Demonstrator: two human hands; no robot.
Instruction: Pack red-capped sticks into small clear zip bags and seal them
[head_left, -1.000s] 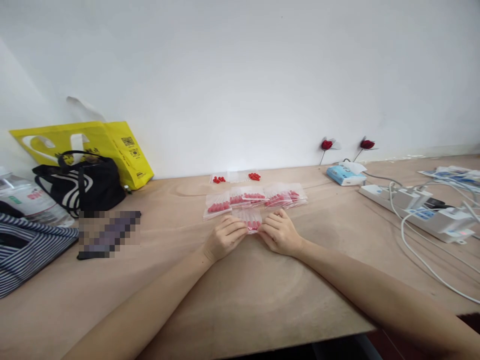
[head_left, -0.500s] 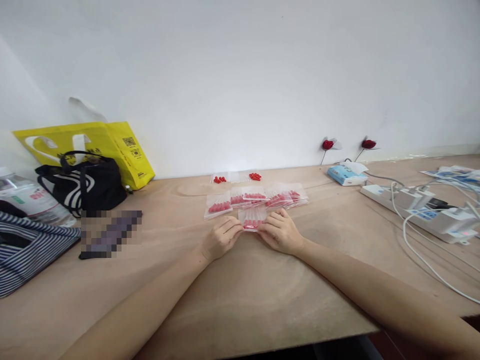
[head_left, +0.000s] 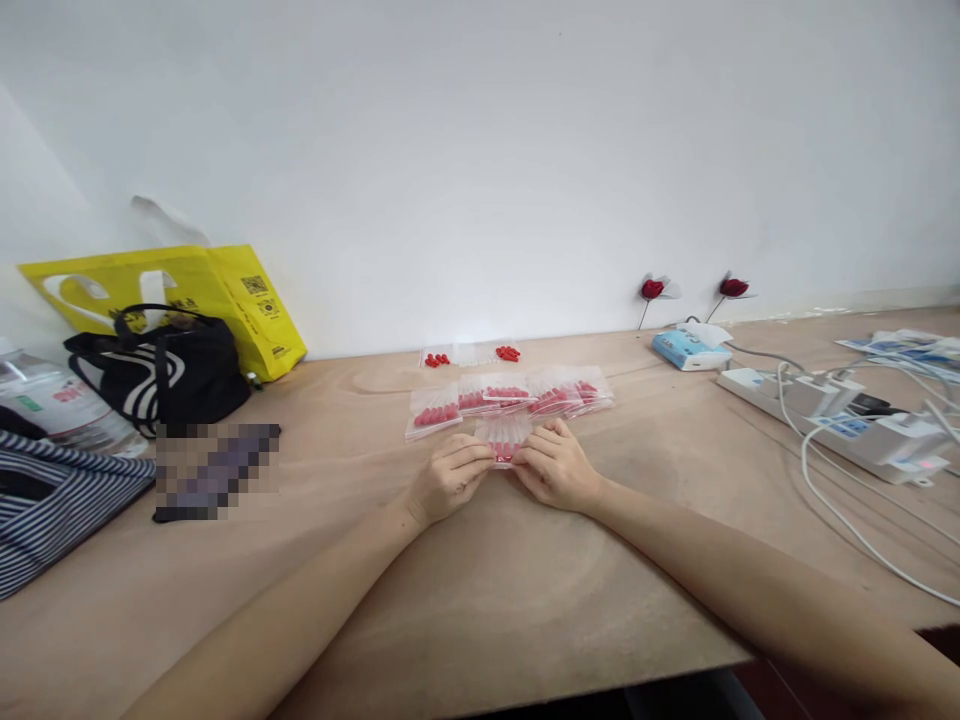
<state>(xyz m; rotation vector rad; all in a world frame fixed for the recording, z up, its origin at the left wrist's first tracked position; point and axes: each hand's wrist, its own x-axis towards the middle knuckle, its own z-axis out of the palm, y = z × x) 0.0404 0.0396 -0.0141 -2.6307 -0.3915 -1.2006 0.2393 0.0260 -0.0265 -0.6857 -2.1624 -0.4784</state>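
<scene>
Between my two hands lies a small clear zip bag (head_left: 504,432) with several red capsule-like pieces in it, near the middle of the wooden table. My left hand (head_left: 452,475) pinches its near left corner, fingers closed. From the other side my right hand (head_left: 556,466) grips the near right part, its fingers curled too. Just beyond, similar filled bags (head_left: 555,393) overlap in a row, and one stack of bags (head_left: 433,413) sits at the row's left end. Fingertips hide the lower corners of the held bag.
Loose red pieces (head_left: 508,353) lie on flat clear bags by the wall. At left stand a yellow bag (head_left: 259,310), a black pouch (head_left: 202,370) and a large bottle (head_left: 75,405). At right are a tissue pack (head_left: 686,350) and a power strip (head_left: 765,388) with trailing cables.
My left hand's fingertips have slid slightly right along the bag's near edge, closer to my right hand. The camera view has shifted a little; the other things stay in place.
</scene>
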